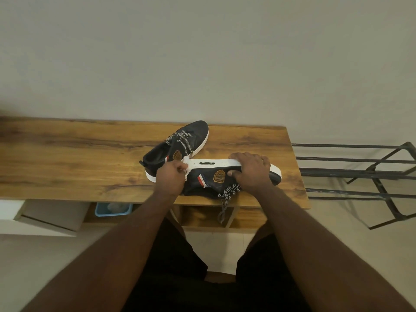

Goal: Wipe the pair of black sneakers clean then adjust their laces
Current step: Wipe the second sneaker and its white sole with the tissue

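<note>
Two black sneakers with white soles lie on a wooden table (67, 158). The near sneaker (213, 179) is tipped on its side, white sole edge up, toe to the right. My right hand (252, 172) grips its front part. My left hand (171, 176) is closed on a small white wipe (186, 168) pressed against the sole at the heel end. Its checkered lace (227, 194) hangs over the table's front edge. The other sneaker (180, 145) stands upright just behind, toe pointing away, laces loose.
A black metal rack (360, 174) stands right of the table. Under the tabletop are wooden shelves with a blue tray (112, 209) and a white box (56, 215) at the left. A plain wall rises behind the table.
</note>
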